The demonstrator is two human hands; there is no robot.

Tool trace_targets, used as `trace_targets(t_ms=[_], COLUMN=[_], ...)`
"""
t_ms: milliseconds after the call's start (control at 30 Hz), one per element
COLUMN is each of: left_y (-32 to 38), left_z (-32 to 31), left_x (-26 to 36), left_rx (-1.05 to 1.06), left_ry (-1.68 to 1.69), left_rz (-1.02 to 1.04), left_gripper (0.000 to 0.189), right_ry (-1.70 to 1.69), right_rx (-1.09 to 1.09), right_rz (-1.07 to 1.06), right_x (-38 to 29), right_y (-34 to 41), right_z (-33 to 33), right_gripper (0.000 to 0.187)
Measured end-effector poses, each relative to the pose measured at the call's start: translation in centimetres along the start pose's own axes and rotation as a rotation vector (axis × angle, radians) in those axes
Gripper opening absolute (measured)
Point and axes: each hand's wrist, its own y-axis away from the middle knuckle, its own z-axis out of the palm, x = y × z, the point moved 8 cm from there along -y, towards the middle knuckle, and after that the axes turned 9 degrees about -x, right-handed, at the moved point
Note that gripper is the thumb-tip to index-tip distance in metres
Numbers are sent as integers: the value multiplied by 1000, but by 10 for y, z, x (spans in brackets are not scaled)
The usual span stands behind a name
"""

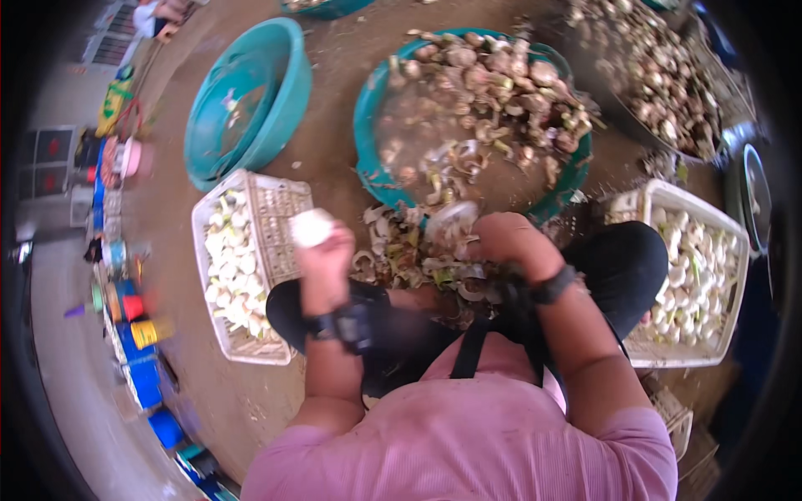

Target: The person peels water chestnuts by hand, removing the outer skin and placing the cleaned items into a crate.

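Observation:
My left hand [326, 253] holds a white peeled bulb [311, 227], blurred by motion, near the inner edge of a white plastic crate [282, 357]. Inside that crate lie many white bulbs with short green stems [235, 257]. My right hand [510, 241] is over a heap of peeled skins [401, 244], beside a pale, blurred clump of skin [452, 225]; its fingertips are hidden, so its hold is unclear. Just beyond, a teal tub [366, 131] holds unpeeled, soil-stained bulbs [501, 75].
A second white crate [683, 362] of peeled bulbs stands by my right knee. An almost empty teal basin [294, 81] stands front left. At the upper right is a large heap of unpeeled bulbs [664, 81]. A person [156, 15] sits far off at upper left.

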Motion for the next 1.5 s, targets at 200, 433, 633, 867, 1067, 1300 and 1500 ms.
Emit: trace_targets(t_ms=[200,433,633,867,1067,1300,1500], left_y=[87,-4,-23,-11,-2,11,80], left_z=[-24,12,66,88,64,97,152], left_x=[161,-11,-181,-144,-147,-136,-149], left_rx=[51,44,-193,-163,-132,-472,-1183], left_ry=[62,-718,-943,-1358,-1180,-1393,-2379], left_rz=[771,255,-349,179,8,-326,857], left_gripper=[46,38,48,30,29,38,36], right_ry=[-138,-166,-1279,-483,-1169,-985,-1942], right_rx=[812,498,1071,702,433,547,225], right_rz=[646,569,-108,44,56,-260,-144], right_x=[148,172,43,-6,20,4,13], right_y=[-29,-122,-39,-11,-37,-33,-52], right_z=[-56,-5,-33,-34,-1,-11,23], right_gripper=[21,24,32,28,32,31,21])
